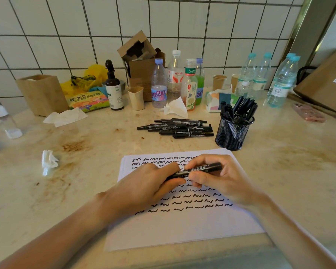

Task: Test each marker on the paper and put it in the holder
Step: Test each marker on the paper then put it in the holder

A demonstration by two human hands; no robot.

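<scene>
Black plastic, slim and round, the marker [197,171] lies across both hands just above the paper [182,226]. The left hand [144,183] has its grip wrapped round the left end, which is hidden by the fingers; the right hand [217,177] pinches the printed barrel between thumb and fingertips. This looks like a cap coming off or going on; I cannot tell which, as the tip is covered.

To do it well, pull or push straight along the barrel, with no twisting, and keep the tip away from the fingers. A smooth barrel can slip, so a firm pinch helps.

Under the grip the sheet is white and flat, filled with rows of black squiggles, with bare space on the near side. Beyond the grip, more markers [175,128] lie in a loose pile on the stained, stone-like bench [85,191]. Beyond and to the right stands the holder [232,133], a black wire-mesh cup already holding several markers upright.
</scene>
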